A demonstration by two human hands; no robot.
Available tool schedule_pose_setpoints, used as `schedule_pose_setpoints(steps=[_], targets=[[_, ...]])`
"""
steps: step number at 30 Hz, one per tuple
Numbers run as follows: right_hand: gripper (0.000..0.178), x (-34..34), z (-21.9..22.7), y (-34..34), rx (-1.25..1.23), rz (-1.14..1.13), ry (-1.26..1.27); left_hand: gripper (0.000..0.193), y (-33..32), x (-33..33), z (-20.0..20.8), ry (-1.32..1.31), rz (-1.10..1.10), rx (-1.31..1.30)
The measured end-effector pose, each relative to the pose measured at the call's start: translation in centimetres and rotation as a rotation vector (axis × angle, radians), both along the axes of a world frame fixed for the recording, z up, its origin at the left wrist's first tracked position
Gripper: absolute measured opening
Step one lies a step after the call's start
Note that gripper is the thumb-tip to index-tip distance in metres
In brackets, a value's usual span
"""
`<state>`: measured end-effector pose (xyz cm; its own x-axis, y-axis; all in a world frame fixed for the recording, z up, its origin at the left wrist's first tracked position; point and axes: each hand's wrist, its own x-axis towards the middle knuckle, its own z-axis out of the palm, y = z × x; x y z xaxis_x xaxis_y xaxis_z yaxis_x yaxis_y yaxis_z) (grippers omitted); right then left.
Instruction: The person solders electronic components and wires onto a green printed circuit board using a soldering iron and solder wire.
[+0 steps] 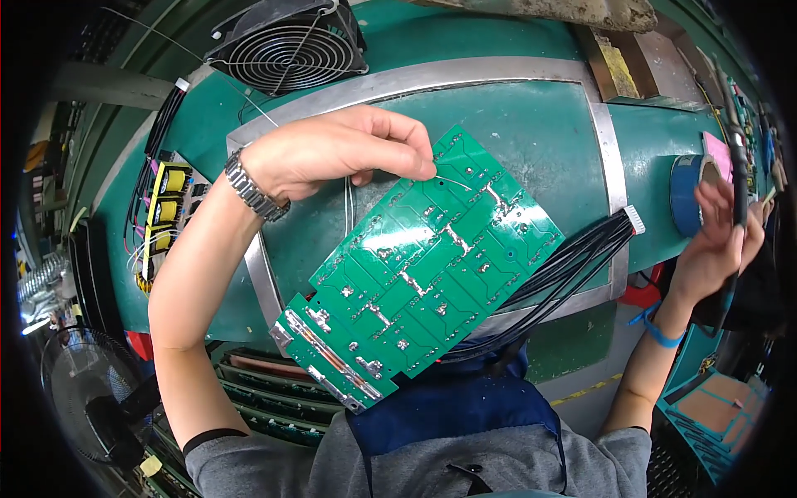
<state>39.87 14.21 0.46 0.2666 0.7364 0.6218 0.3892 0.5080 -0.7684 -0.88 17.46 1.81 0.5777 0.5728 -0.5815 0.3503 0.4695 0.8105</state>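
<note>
A green circuit board [432,274] lies aslant before me with its soldered side up, reaching past the bench's near edge. Over its upper corner, my left hand [357,149] pinches a thin solder wire [453,181]; the free end hangs just above the board. Far to the right, my right hand [718,232] is closed around a slim black tool with a cord, which looks like a soldering iron [738,170]. From beneath the board a bundle of black wires [573,261] runs out to a white connector [634,220].
A black fan [290,54] stands at the back left. Another board with yellow transformers [170,183] sits at the left. A blue roll [686,195] is beside my right hand, and a metal box [647,66] stands at the back right. Several boards [274,390] are racked below the bench.
</note>
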Motion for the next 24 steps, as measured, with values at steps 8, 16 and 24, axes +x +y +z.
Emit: schedule_pose_setpoints(steps=[8, 16, 24], targets=[[0.036, -0.3, -1.0, -4.9, 0.047, 0.098, -0.104, 0.016, -0.3, -0.2, 0.1, 0.003, -0.059, 0.022], [0.055, -6.8, -1.9, -8.2, -0.215, 0.295, -0.208, 0.016, -1.0, -1.5, -1.5, -0.163, 0.078, -0.118], [0.050, -13.0, -2.4, -6.6, -0.225, 0.316, -0.386, 0.015, -2.3, -0.4, 2.0, -0.217, 0.130, -0.065]])
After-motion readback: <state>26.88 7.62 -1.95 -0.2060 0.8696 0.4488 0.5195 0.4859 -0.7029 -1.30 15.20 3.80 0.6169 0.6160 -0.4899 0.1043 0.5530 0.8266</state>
